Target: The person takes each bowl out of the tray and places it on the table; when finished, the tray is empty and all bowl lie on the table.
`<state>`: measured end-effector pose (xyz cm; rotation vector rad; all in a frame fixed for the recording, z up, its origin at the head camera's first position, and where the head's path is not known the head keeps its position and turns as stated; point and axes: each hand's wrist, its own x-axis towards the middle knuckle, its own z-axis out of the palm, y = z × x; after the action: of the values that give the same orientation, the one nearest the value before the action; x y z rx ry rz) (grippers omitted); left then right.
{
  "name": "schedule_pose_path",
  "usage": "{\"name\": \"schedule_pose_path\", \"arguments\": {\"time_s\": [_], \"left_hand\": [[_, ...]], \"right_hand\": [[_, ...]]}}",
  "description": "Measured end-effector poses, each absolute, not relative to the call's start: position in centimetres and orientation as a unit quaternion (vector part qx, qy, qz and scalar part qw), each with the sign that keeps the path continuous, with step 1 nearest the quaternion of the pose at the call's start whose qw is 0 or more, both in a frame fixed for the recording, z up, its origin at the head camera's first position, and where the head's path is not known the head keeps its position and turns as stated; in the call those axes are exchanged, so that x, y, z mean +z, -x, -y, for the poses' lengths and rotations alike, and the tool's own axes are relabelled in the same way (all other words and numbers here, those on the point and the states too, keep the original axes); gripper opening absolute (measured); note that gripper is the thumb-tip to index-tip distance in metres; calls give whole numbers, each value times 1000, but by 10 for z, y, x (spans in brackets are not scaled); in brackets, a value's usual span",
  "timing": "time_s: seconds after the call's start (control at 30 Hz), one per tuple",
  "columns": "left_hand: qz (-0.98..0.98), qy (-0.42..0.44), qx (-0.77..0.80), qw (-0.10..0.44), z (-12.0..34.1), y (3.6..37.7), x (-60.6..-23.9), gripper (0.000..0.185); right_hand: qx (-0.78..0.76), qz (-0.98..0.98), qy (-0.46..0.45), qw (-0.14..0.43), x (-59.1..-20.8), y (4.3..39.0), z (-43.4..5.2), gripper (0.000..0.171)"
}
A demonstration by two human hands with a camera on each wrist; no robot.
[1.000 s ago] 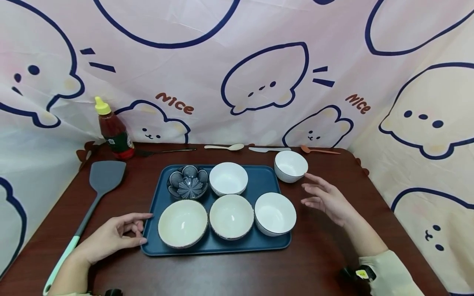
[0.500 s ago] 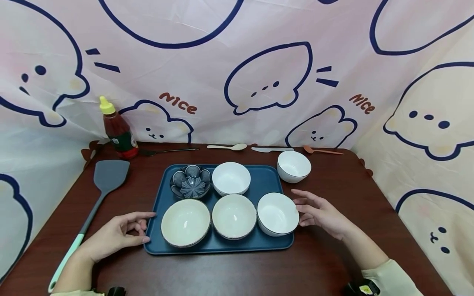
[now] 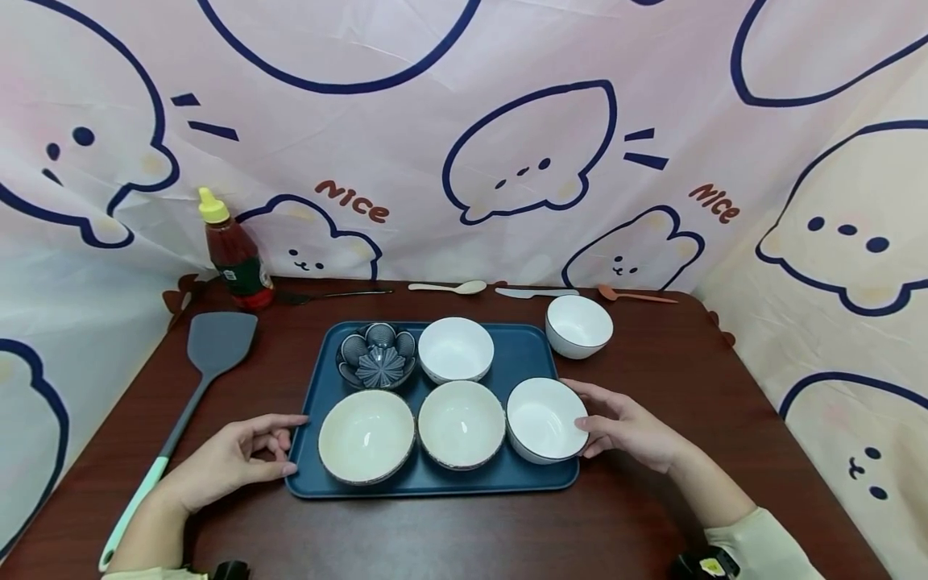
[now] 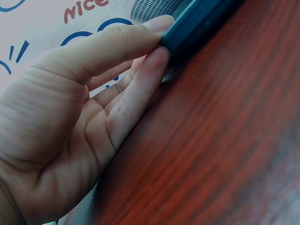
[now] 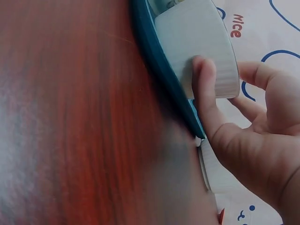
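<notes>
A blue tray [image 3: 435, 486] holds several bowls. My left hand [image 3: 235, 459] pinches the tray's left edge between thumb and finger, as the left wrist view of the tray edge [image 4: 180, 29] shows. At the front right of the tray, my right hand [image 3: 627, 423] grips a white bowl [image 3: 544, 423] by its right side. In the right wrist view one finger lies along the white bowl's [image 5: 194, 44] outer wall, with other fingers at its rim. Beside it stand two cream bowls [image 3: 461, 423]; behind them are a dark petal-shaped bowl [image 3: 379, 358] and another white bowl [image 3: 455, 348].
One more white bowl [image 3: 578, 325] stands behind the tray's right corner. A spatula [image 3: 221, 342] and a red sauce bottle [image 3: 239, 258] are at the left. Along the back lie a cream spoon [image 3: 464, 287], a white knife [image 3: 532, 293], and an orange spoon [image 3: 631, 296].
My right hand has come from beside the back-right bowl forward and left to the front-right bowl on the tray, and now grips it. My left hand has stayed at the tray's edge.
</notes>
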<state>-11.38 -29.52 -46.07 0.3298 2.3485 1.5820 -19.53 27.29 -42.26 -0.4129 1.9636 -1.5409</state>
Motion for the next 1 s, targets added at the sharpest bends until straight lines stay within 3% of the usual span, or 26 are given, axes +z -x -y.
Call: {"name": "schedule_pose_path", "arguments": {"time_s": [0.6, 1.0], "left_hand": [[-818, -111, 546, 146, 294, 113, -462, 62], [-820, -105, 543, 146, 295, 114, -460, 63]], "right_hand": [[-624, -718, 112, 288, -426, 191, -269, 66], [-623, -737, 106, 239, -403, 194, -287, 63]]}}
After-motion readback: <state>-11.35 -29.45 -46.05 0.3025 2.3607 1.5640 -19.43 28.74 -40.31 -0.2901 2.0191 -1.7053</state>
